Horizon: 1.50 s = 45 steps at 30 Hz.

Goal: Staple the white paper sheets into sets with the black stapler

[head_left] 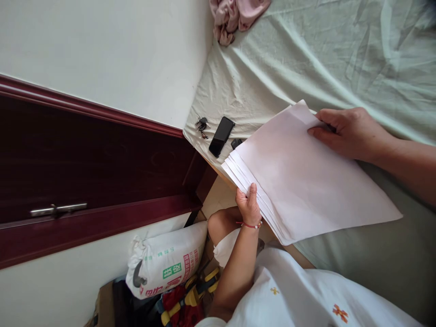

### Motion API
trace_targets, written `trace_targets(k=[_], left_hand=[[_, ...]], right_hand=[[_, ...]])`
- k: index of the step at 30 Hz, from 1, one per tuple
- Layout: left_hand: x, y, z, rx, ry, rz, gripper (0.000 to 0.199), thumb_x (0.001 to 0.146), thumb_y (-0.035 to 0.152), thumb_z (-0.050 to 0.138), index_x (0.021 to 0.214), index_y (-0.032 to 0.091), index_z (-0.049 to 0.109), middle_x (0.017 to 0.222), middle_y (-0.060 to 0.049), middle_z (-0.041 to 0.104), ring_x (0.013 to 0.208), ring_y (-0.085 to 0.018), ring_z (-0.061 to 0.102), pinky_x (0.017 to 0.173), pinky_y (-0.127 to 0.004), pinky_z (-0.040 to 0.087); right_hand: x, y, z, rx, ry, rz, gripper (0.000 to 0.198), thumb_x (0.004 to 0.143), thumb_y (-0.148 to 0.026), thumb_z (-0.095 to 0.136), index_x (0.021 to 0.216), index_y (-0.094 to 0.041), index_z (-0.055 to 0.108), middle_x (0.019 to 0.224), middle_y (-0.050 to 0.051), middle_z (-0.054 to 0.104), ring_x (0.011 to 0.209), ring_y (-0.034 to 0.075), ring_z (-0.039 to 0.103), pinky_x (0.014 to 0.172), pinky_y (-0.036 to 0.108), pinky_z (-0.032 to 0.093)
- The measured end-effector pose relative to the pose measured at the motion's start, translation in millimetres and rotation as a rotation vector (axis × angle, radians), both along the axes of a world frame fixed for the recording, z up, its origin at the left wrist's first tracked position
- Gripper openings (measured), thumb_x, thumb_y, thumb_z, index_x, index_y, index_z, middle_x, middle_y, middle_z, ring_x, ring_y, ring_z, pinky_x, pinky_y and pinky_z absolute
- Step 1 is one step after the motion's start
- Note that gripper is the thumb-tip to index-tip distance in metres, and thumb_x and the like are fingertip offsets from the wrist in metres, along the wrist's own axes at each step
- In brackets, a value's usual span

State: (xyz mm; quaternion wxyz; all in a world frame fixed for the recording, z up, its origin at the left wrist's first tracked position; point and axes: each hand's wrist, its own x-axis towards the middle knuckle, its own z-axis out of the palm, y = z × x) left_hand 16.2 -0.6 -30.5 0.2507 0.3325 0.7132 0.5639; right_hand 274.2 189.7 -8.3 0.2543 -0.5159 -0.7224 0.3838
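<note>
A stack of white paper sheets (306,168) is held over my lap and the bed's edge, its layers fanned out along the left side. My left hand (248,204), with a red string bracelet at the wrist, grips that fanned edge, thumb on top and fingers underneath. At the far right edge, my right hand (344,129) pinches the sheets between thumb and fingers. A black phone (221,136) lies on the bed left of the paper. Close to the stack's corner sits a small black object (235,144), partly covered by the paper.
The bed has a pale green sheet (289,59). Keys (202,125) lie near its corner, and pink cloth (235,18) is at the back. At left is a dark red door (85,150) with a metal handle. A printed white sack (170,259) stands on the floor beside yellow-and-black items (192,297).
</note>
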Motion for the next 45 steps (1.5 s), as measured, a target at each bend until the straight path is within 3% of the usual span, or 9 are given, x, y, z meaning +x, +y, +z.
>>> trace_targets(k=[9,15,19,29,45], left_hand=[[1,0,-0.6,-0.021,0.006,0.023,0.059,0.084,0.066,0.087,0.116,0.017,0.079,0.114,-0.011,0.085,0.122,-0.029,0.077,0.107,-0.038,0.059],[0,1,-0.4,-0.014,-0.003,0.012,0.054,0.085,0.062,0.087,0.116,0.018,0.08,0.116,-0.011,0.085,0.13,-0.03,0.074,0.109,-0.038,0.058],[1,1,0.2,-0.017,-0.011,0.006,0.054,0.086,0.062,0.087,0.114,0.017,0.08,0.117,-0.011,0.085,0.132,-0.031,0.073,0.111,-0.039,0.057],[1,-1,0.2,-0.025,-0.016,0.02,0.049,0.085,0.062,0.087,0.103,0.017,0.08,0.108,-0.009,0.084,0.111,-0.026,0.078,0.103,-0.036,0.059],[1,-1,2.3,-0.031,-0.017,-0.001,0.052,0.082,0.063,0.09,0.105,0.017,0.08,0.104,-0.008,0.084,0.107,-0.025,0.078,0.098,-0.033,0.06]], right_hand=[[2,0,-7,0.063,0.093,0.02,0.012,0.084,-0.032,0.063,0.076,-0.025,0.057,0.06,-0.003,0.053,0.056,0.015,0.049,0.061,0.033,0.038],[1,0,-12,0.197,0.25,-0.134,0.013,0.083,-0.035,0.071,0.087,-0.023,0.066,0.081,0.001,0.063,0.071,0.015,0.056,0.071,0.035,0.047],[1,1,-14,0.242,0.259,-0.159,0.014,0.085,-0.035,0.071,0.082,-0.022,0.068,0.079,0.001,0.062,0.069,0.014,0.055,0.07,0.033,0.045],[1,-4,-13,0.093,0.376,-0.084,0.025,0.085,-0.046,0.075,0.089,-0.022,0.08,0.071,0.0,0.069,0.062,0.014,0.054,0.059,0.031,0.041],[1,-3,-17,0.077,0.382,-0.097,0.029,0.085,-0.049,0.077,0.092,-0.022,0.083,0.075,0.0,0.073,0.065,0.014,0.058,0.061,0.031,0.043]])
